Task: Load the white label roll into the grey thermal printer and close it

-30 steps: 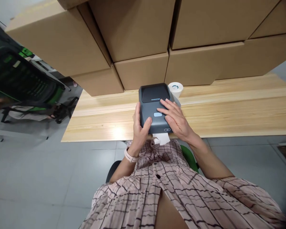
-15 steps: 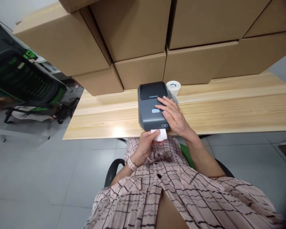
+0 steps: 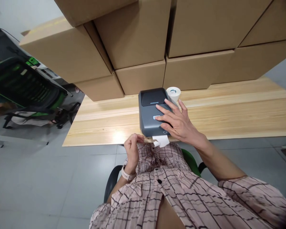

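- Label printer (image 3: 152, 111), dark grey, sits on the wooden table (image 3: 228, 111) at its near edge, just ahead of the person's torso; it has not moved against the table since the earlier frames.
- Right hand (image 3: 178, 122) lies flat on the printer's top, on its 3 o'clock side, fingers spread and slack, gripping nothing. One fingertip rests at the small light blue button (image 3: 155, 117). Same pressing posture as half a second ago, fingers now splayed a little wider.
- White label strip (image 3: 160, 140) hangs out of the printer's front slot at 6 o'clock, past the table edge. It is still joined to the printer.
- Left hand (image 3: 132, 148): change noted. Half a second ago it pinched the strip directly under the slot; now it is off the strip, at about 9 o'clock of it, near but apart, fingers loosely curled with thumb against fingertips. Cannot tell whether it holds a bit of paper.
- A second ago this hand clasped the printer's left side.
- White label roll (image 3: 173, 92) stands at 1 o'clock of the printer, just beside it.
- Cardboard boxes (image 3: 138, 41) are stacked at 12 o'clock, behind the printer.
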Motion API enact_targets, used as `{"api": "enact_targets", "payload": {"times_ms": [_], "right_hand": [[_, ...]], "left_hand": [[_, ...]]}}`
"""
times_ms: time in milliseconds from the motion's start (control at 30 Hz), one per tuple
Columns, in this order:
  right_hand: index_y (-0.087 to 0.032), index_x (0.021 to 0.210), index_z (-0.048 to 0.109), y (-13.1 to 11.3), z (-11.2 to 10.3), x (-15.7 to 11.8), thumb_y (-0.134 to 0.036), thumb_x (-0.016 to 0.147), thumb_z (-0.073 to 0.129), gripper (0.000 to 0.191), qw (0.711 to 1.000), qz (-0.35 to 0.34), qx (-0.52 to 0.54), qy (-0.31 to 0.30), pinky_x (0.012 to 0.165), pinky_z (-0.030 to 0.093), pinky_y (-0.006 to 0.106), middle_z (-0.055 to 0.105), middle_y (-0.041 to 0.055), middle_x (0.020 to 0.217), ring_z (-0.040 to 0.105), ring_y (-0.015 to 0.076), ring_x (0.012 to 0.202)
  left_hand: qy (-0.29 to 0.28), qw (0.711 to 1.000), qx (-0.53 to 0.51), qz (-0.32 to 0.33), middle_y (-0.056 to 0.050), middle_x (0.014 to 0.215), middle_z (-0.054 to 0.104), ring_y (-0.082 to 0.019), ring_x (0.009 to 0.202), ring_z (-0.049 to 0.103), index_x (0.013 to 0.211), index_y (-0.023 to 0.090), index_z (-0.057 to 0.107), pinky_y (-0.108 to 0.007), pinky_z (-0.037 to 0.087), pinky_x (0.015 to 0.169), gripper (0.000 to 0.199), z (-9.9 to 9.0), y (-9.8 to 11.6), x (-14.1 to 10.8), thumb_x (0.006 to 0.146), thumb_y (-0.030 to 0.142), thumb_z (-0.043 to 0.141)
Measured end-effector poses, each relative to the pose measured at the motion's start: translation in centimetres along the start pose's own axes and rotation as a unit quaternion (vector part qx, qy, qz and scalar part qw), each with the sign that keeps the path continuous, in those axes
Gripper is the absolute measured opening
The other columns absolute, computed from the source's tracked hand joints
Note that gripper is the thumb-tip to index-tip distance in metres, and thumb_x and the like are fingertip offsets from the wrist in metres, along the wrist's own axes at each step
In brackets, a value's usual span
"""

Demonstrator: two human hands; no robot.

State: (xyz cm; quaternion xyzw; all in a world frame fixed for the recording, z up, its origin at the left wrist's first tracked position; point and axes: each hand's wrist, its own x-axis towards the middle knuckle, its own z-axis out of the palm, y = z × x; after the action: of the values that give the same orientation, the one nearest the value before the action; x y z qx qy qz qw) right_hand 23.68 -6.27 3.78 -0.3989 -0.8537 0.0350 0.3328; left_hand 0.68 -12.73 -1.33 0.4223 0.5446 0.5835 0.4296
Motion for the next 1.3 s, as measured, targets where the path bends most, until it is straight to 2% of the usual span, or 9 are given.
{"api": "enact_targets", "payload": {"times_ms": [100, 233, 400, 567, 767, 1033, 1167, 1233, 1300], "right_hand": [[-0.033, 0.133, 0.069, 0.1, -0.5, -0.5, -0.063, 0.109, 0.04, 0.048, 0.999, 0.005, 0.035, -0.006, 0.132, 0.019, 0.066, 0.053, 0.0043, 0.167, 0.035, 0.0314, 0.163], [-0.039, 0.161, 0.043, -0.1, -1.9, -1.8, -0.073, 0.104, 0.04, 0.066, 0.995, 0.016, 0.097, 0.03, 0.131, 0.027, 0.064, 0.034, 0.005, 0.177, 0.03, 0.0321, 0.165], [-0.045, 0.17, 0.024, 0.0, -2.8, -0.8, -0.075, 0.103, 0.038, 0.074, 0.995, -0.003, 0.07, 0.077, 0.127, 0.032, 0.068, 0.015, 0.0037, 0.183, 0.027, 0.0391, 0.165], [-0.039, 0.162, 0.041, 1.3, -3.3, 5.6, -0.08, 0.103, 0.023, 0.075, 0.991, -0.004, 0.034, 0.129, 0.125, 0.036, 0.067, 0.031, 0.0058, 0.177, 0.04, 0.0398, 0.158], [-0.024, 0.15, 0.054, 4.6, -4.4, 14.4, -0.066, 0.112, 0.024, 0.065, 0.977, -0.011, 0.04, 0.208, 0.119, 0.046, 0.052, 0.064, 0.0114, 0.15, 0.059, 0.0275, 0.141], [-0.018, 0.156, 0.046, 8.6, -5.1, 20.9, -0.052, 0.115, 0.041, 0.054, 0.986, 0.094, 0.067, 0.122, 0.119, 0.042, 0.04, 0.059, 0.0114, 0.158, 0.059, 0.0228, 0.14], [-0.014, 0.165, 0.03, 7.6, -5.1, 19.6, -0.049, 0.111, 0.051, 0.068, 0.983, 0.075, 0.052, 0.162, 0.128, 0.033, 0.045, 0.032, 0.0162, 0.176, 0.034, 0.0298, 0.161], [-0.02, 0.154, 0.048, 6.2, -4.3, 16.8, -0.048, 0.109, 0.054, 0.054, 0.977, 0.017, 0.036, 0.211, 0.126, 0.037, 0.049, 0.05, 0.0132, 0.166, 0.044, 0.0299, 0.154], [-0.025, 0.124, 0.067, 4.7, -3.0, 13.3, -0.046, 0.108, 0.051, 0.031, 0.986, -0.023, 0.047, 0.161, 0.111, 0.05, 0.05, 0.074, 0.011, 0.13, 0.066, 0.0292, 0.125]], "left_hand": [[0.066, 0.996, -0.018, 0.052, -0.006, 0.091, 0.077, -0.015, 0.075, 0.068, 0.089, 0.019, 0.078, -0.028, 0.056, 0.074, 0.034, 0.1, 0.3, 1.5, 0.097, 0.049, 0.065], [0.061, 0.996, -0.034, 0.048, -0.009, 0.119, 0.076, -0.017, 0.101, 0.071, 0.11, 0.022, 0.075, -0.032, 0.059, 0.088, 0.027, 0.4, 0.9, 2.9, 0.097, 0.044, 0.067], [0.03, 0.999, -0.016, 0.043, -0.011, 0.129, 0.072, -0.02, 0.112, 0.069, 0.117, 0.023, 0.071, -0.036, 0.059, 0.095, 0.03, 0.8, 0.9, 5.5, 0.092, 0.04, 0.071], [-0.036, 0.999, 0.003, 0.01, -0.013, 0.141, 0.067, -0.024, 0.131, 0.062, 0.128, 0.022, 0.064, -0.043, 0.049, 0.114, 0.045, 2.8, 0.5, 9.3, 0.085, 0.029, 0.073], [-0.084, 0.996, -0.004, 0.015, -0.015, 0.144, 0.064, -0.025, 0.132, 0.061, 0.133, 0.019, 0.057, -0.043, 0.048, 0.115, 0.05, 4.3, 0.8, 10.5, 0.085, 0.03, 0.071], [-0.087, 0.996, 0.021, 0.013, -0.017, 0.145, 0.064, -0.028, 0.133, 0.061, 0.133, 0.02, 0.057, -0.046, 0.049, 0.113, 0.056, 4.0, 1.4, 10.3, 0.083, 0.032, 0.078], [-0.082, 0.996, 0.016, 0.017, -0.017, 0.142, 0.065, -0.029, 0.13, 0.063, 0.132, 0.021, 0.059, -0.046, 0.05, 0.111, 0.057, 4.1, 1.3, 10.2, 0.08, 0.032, 0.081], [-0.083, 0.996, 0.019, 0.014, -0.016, 0.142, 0.066, -0.028, 0.129, 0.064, 0.133, 0.021, 0.059, -0.044, 0.051, 0.11, 0.058, 4.0, 1.4, 10.3, 0.08, 0.032, 0.081], [-0.085, 0.996, 0.032, 0.004, -0.016, 0.142, 0.067, -0.027, 0.127, 0.065, 0.135, 0.021, 0.058, -0.043, 0.053, 0.107, 0.061, 4.0, 1.5, 10.6, 0.08, 0.032, 0.081]]}}
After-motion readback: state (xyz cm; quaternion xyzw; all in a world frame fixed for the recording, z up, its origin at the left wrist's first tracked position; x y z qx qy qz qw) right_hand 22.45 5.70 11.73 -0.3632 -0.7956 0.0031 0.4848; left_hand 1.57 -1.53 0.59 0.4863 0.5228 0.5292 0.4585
